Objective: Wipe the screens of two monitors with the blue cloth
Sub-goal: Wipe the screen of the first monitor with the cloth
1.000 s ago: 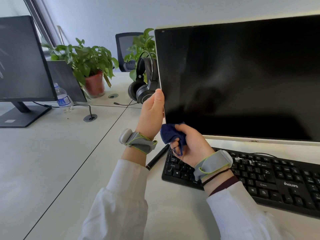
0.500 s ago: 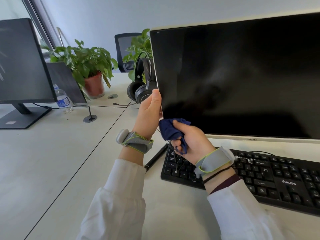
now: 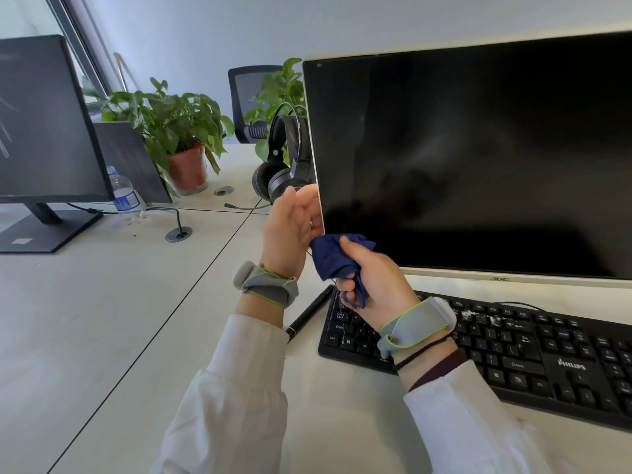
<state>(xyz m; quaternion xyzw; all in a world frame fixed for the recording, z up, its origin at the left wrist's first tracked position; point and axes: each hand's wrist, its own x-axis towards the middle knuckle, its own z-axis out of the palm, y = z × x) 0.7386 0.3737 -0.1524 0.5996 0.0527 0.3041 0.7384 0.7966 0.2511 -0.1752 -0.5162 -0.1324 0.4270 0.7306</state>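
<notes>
Single wide-angle view from the head, facing forward and down across the desk (image 3: 85, 302). Sits close to the near monitor (image 3: 478, 165), spread over the right half of frame. Catches the second monitor (image 3: 41, 124) farther off at left, cropped by the edge

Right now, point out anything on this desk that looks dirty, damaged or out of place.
White flaky specks are scattered over the upper key rows of the keyboard, near the right hand, which grips the blue cloth; they look like debris or worn paint. Nothing else stands out.
</notes>
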